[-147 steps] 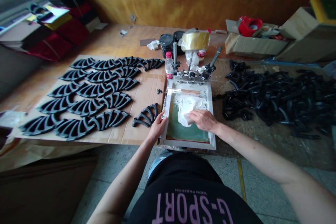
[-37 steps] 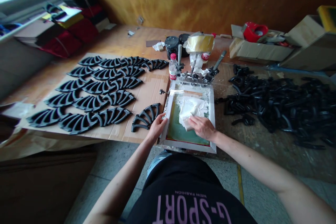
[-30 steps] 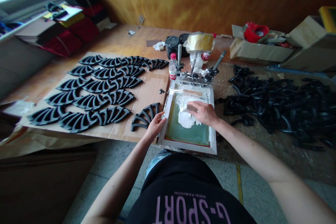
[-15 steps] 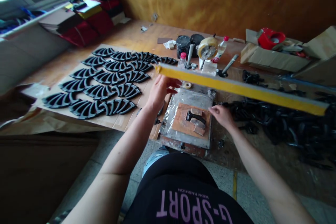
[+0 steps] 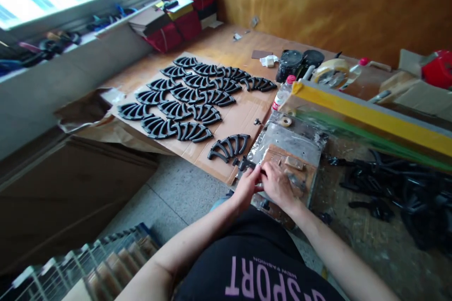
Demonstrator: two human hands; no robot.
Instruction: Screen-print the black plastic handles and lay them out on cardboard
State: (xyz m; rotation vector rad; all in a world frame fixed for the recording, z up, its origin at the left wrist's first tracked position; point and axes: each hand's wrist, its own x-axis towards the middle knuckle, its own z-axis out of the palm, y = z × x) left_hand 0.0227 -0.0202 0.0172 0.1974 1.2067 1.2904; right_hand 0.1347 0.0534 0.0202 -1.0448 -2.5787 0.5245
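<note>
My left hand (image 5: pixel 247 189) and my right hand (image 5: pixel 279 187) meet at the near left corner of a wooden jig plate (image 5: pixel 287 157). The plate sits on a foil-covered printing base (image 5: pixel 300 134). Both hands have their fingers drawn together over one spot, and what is under them is hidden. The screen frame (image 5: pixel 367 117), with a yellow taped edge, is tilted up above the base. A single black fan-shaped part (image 5: pixel 229 146) lies on the cardboard just left of the base, a short way from my left hand.
Rows of black fan-shaped parts (image 5: pixel 187 103) cover a cardboard sheet (image 5: pixel 243 117) on the left. A heap of black parts (image 5: pixel 406 188) lies right. A bottle (image 5: pixel 282 96), black jars (image 5: pixel 293 63) and a tape roll (image 5: pixel 330 73) stand behind the base. A wire rack (image 5: pixel 88 268) sits bottom left.
The screen frame, flat under my wiping right hand before, has been swung up. My left hand let go of it and both hands came down to the jig plate.
</note>
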